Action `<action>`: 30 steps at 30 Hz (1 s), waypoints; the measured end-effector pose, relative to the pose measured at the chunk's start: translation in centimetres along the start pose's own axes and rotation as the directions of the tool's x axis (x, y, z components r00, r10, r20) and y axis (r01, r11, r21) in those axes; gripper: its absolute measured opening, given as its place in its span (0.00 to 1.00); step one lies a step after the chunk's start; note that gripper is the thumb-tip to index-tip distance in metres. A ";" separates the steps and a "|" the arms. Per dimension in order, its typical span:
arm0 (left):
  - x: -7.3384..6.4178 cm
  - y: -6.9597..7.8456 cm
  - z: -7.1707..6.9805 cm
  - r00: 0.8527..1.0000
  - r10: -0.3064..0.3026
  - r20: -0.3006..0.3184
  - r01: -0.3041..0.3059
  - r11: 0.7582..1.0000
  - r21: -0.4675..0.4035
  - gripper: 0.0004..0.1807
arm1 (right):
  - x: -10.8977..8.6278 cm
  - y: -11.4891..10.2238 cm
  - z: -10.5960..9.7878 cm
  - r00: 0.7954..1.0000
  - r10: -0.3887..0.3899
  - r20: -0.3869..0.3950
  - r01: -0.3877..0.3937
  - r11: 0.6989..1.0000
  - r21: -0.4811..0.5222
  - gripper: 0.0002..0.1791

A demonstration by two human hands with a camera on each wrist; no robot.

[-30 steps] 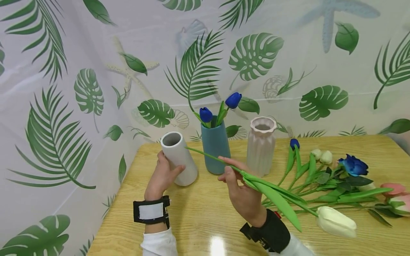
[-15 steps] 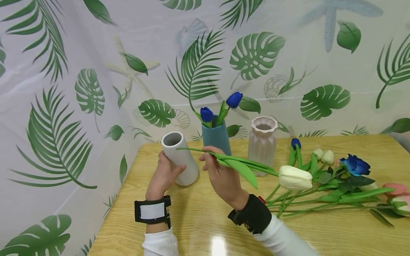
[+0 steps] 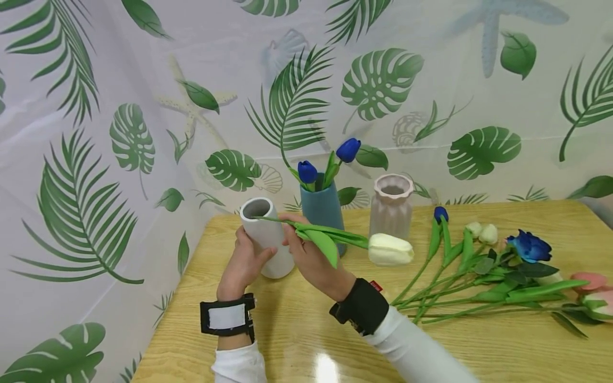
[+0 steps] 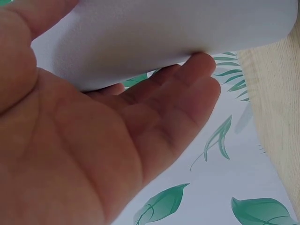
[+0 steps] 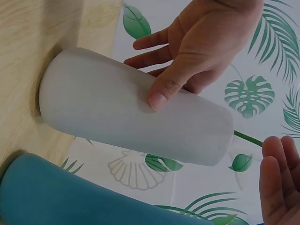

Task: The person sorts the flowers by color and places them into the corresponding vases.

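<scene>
My left hand [image 3: 241, 264] grips a white vase [image 3: 276, 252] standing at the table's left, thumb on the near side and fingers behind. In the left wrist view, the fingers [image 4: 187, 101] lie along the vase's wall. My right hand [image 3: 320, 264] pinches the green stem of a white tulip [image 3: 390, 250] beside the vase. The stem's tip lies at the vase's mouth, with the flower head out to the right. From the right wrist, the stem [image 5: 247, 137] runs between the vase's rim and my fingertips [image 5: 271, 164].
A teal vase [image 3: 316, 206] holding two blue tulips [image 3: 307, 172] stands behind my right hand. Right of it is a fluted pinkish vase [image 3: 389, 215]. Several flowers, including a blue rose [image 3: 529, 247], lie on the right of the wooden table [image 3: 297, 340]. A leaf-patterned sheet hangs behind.
My right hand has moved left with the white tulip, bringing the stem's tip from beside the white vase to its mouth. My left hand has stayed on the vase.
</scene>
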State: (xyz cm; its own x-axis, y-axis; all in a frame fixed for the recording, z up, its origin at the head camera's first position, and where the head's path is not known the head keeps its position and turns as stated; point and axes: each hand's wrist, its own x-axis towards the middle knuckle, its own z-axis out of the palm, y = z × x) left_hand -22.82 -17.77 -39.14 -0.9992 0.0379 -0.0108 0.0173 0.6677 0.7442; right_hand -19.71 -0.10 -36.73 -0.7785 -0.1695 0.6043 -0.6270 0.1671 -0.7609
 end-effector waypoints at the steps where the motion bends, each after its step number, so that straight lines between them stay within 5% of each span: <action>1: 0.0 0.0 0.0 1.000 -0.004 0.001 0.004 1.000 -0.001 0.48 | 0.3 0.1 0.1 1.000 -0.024 -0.003 0.024 0.999 -0.024 0.15; 8: 0.1 -0.2 -0.1 1.000 -0.019 0.014 0.019 1.000 0.004 0.50 | 2.4 0.7 1.2 0.992 -0.127 -0.009 0.124 0.982 -0.146 0.13; 13: 0.1 -0.1 -0.1 0.999 -0.023 0.027 0.023 1.000 -0.017 0.51 | 3.4 0.4 1.9 0.984 -0.173 -0.038 0.152 0.935 -0.322 0.12; 19: 0.3 0.1 -0.1 0.999 0.012 0.032 -0.011 1.000 -0.015 0.49 | 4.7 0.2 2.3 0.989 -0.149 -0.014 0.130 0.902 -0.411 0.11; 23: 0.6 0.0 0.0 0.998 0.050 0.033 -0.050 0.999 -0.007 0.48 | 5.3 0.8 2.7 0.991 0.006 0.131 0.060 0.868 -0.492 0.12; 26: 0.6 -0.2 0.2 0.996 0.073 0.042 -0.073 0.997 0.002 0.47 | 4.7 1.3 2.9 0.940 0.224 0.258 -0.048 0.834 -0.549 0.27; 29: 0.6 -0.5 0.2 0.994 0.099 0.044 -0.100 0.995 0.008 0.45 | 3.2 1.6 3.1 0.895 0.340 0.289 -0.129 0.817 -0.562 0.45; 30: 0.5 -0.5 0.1 0.993 0.107 0.042 -0.108 0.994 0.021 0.45 | 2.6 1.8 3.2 0.895 0.339 0.289 -0.132 0.821 -0.555 0.47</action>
State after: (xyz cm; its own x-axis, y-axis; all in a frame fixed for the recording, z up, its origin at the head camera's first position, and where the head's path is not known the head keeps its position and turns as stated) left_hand -23.35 -17.98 -39.62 -0.9893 0.1399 0.0410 0.1256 0.6751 0.7269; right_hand -22.79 -3.32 -37.25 -0.9016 -0.3758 0.2142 -0.4275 0.6984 -0.5740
